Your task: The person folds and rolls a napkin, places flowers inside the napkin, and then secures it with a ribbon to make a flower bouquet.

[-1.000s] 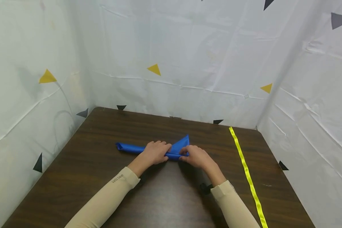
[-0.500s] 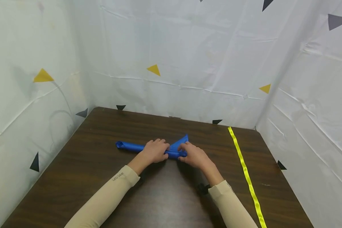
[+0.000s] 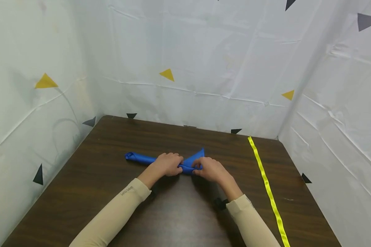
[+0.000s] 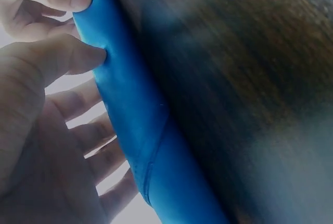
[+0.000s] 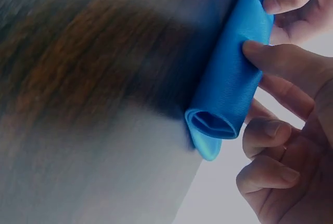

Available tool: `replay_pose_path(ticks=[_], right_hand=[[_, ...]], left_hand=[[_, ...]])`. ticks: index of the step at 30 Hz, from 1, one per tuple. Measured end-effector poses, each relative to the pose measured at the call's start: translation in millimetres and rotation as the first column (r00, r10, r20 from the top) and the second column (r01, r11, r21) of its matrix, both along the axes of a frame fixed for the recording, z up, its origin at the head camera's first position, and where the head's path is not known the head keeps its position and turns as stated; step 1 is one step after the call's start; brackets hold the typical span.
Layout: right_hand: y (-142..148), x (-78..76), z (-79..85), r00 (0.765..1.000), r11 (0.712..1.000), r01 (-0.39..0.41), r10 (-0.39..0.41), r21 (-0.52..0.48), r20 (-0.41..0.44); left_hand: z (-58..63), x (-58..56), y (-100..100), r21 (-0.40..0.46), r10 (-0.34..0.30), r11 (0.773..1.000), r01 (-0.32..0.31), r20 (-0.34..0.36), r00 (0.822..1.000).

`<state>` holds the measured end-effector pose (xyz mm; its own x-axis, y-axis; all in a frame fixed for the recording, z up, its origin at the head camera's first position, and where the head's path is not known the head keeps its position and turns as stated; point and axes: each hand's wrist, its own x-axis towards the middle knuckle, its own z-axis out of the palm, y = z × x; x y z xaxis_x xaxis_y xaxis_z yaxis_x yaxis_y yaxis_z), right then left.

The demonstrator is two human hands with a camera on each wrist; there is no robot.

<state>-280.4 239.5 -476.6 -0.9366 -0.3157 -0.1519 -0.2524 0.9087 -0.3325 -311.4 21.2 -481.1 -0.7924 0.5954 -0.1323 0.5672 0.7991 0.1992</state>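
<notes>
A blue cloth (image 3: 142, 159), rolled into a slim tube, lies across the dark wooden table. Its loose pointed corner (image 3: 196, 156) sticks out on the far side toward the right end. With the thumb on the near side and the fingers beyond, my left hand (image 3: 165, 165) holds the roll around its middle. My right hand (image 3: 212, 168) pinches near the right end the same way; in the right wrist view the roll (image 5: 223, 83) shows its open, layered end. A slanting fabric edge crosses the roll (image 4: 135, 99) in the left wrist view.
A yellow ribbon (image 3: 267, 187) runs lengthwise down the right side of the wooden table (image 3: 179, 212). White sheeting (image 3: 198, 44) with yellow and black triangles walls in the back and both sides.
The right hand has shifted slightly, fingers reworking the right end of the roll, and the loose corner's tip dips a little. The left hand has stayed nearly in place on the cloth.
</notes>
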Motion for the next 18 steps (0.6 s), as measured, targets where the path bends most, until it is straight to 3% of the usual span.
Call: replay_pose_path(ticks=[4,11,18], right_hand=[[1.1,-0.7,-1.5,1.000,1.000,-0.006,0.006,-0.020,0.006],[1.3,-1.4,-1.2,1.000,0.999,0.004,-0.004,-0.032,0.010],[4.3,-0.2,0.1,0.997,0.998,0.051,-0.053,-0.035,-0.060]], left_hand=[[-0.7,0.0,-0.4,0.028,0.005,1.000,-0.006,0.018,1.000],[-2.0,2.8,1.3,0.002,0.009,1.000,-0.009,-0.037,0.999],[0.9,5.3,1.2,-0.011,0.019,1.000,-0.020,-0.064,0.998]])
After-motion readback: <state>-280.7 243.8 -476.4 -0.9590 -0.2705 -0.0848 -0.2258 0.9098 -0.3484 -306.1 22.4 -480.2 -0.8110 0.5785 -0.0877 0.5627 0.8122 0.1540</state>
